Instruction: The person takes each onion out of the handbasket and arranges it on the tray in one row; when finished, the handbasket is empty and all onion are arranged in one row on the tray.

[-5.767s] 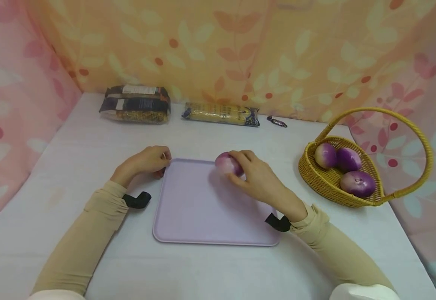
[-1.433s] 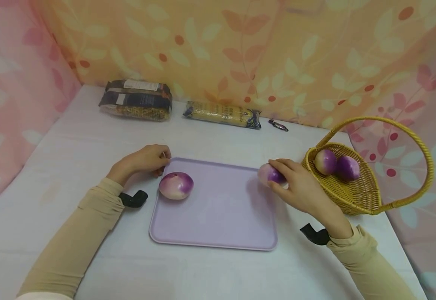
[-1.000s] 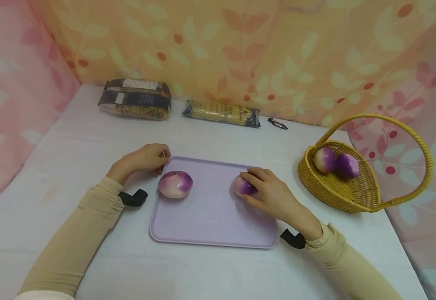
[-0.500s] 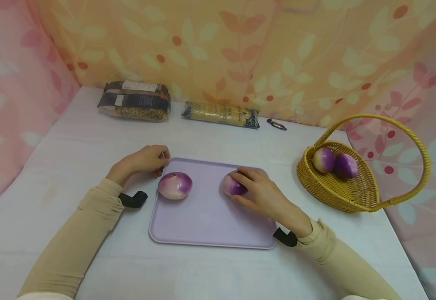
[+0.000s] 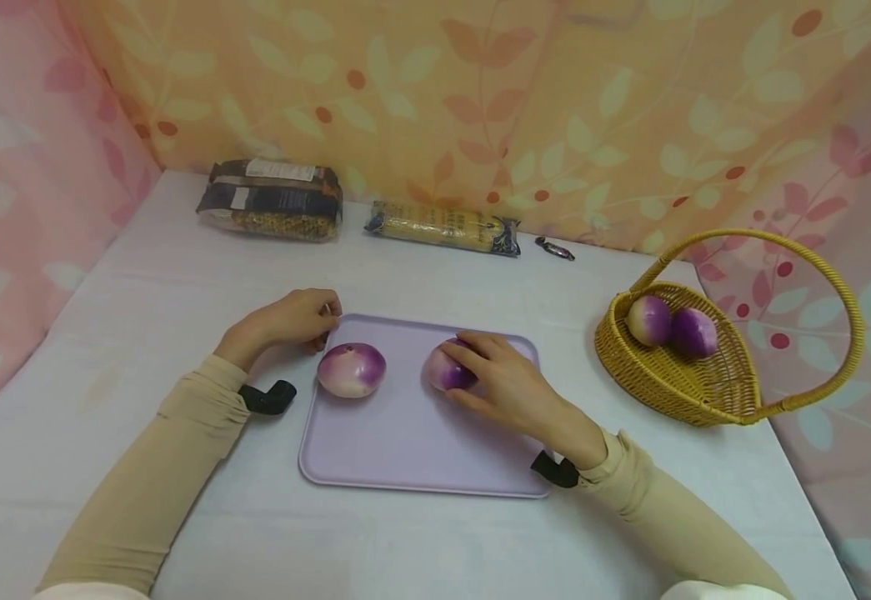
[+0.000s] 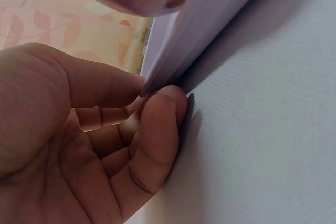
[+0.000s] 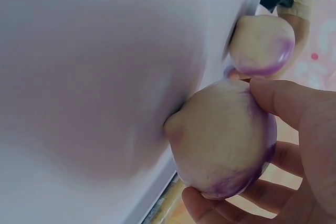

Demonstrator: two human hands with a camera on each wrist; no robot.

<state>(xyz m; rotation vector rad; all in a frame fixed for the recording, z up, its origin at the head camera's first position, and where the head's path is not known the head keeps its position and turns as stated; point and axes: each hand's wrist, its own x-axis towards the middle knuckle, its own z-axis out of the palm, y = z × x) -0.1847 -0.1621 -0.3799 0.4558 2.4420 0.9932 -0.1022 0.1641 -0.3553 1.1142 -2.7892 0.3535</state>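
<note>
In the head view a lilac tray (image 5: 420,450) lies on the white table. My left hand (image 5: 292,321) pinches its far left corner; the left wrist view has the thumb (image 6: 113,87) against the rim and curled fingers below it. One purple-and-white turnip (image 5: 352,371) sits at the tray's left side. Over the tray's far middle, my right hand (image 5: 506,383) grips a second turnip (image 5: 446,367) from above. In the right wrist view thumb and fingers wrap that turnip (image 7: 220,140), whose pointed tip is at or just above the tray surface.
A yellow wicker basket (image 5: 653,400) with a tall handle stands at the right, holding two turnips (image 5: 693,332). Along the back lie a dark bag of pasta (image 5: 270,200), a long yellow packet (image 5: 443,227) and a small wrapped candy (image 5: 555,248).
One turnip now rests at the tray's left, and the basket holds two instead of three. My right hand has carried another turnip leftward from beside the basket over the tray. The left hand stays put.
</note>
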